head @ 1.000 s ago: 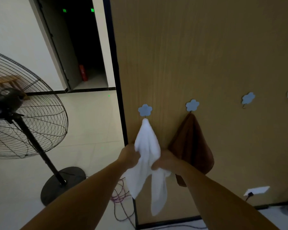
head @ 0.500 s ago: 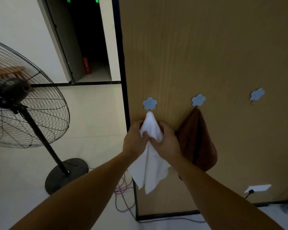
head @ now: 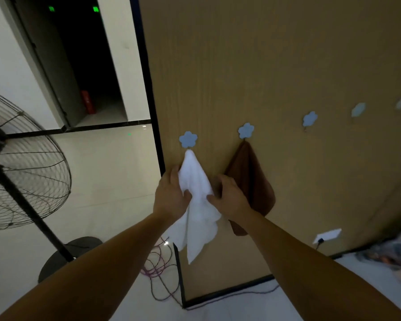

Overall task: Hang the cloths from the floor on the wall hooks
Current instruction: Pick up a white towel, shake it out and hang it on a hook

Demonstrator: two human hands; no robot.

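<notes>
White cloth (head: pixel 196 181) caught by its top corner on the leftmost blue flower hook (head: pixel 188 139), draped down the wood-grain wall panel (head: pixel 264 66), lower tips hanging free above the floor (head: pixel 107 172). Both forearms stretched up from the bottom corners, converging on the cloth about halfway down. Left hand (head: pixel 170 196) at the cloth's left edge, thumb across the front, fingers tucked behind, pinching the fabric. Right hand (head: pixel 230 198) at the right edge, thumb tip against the front, fingers curled toward the panel, gripping that side.

Just beside, partly hidden by the right hand: brown cloth (head: pixel 255 179) on the second flower hook (head: pixel 245 130). Further right, a third flower hook (head: pixel 310 118) and a fourth flower hook (head: pixel 358 109). Low on the panel, a white socket plate (head: pixel 328 235). Left of the panel, a pedestal fan (head: pixel 21 177), with tangled cables (head: pixel 159 265) on the floor between its base and the panel. Beyond, a dark doorway with a red fire extinguisher (head: pixel 87 101). At the far right edge, a blurred heap (head: pixel 394 251), too smeared to identify.
</notes>
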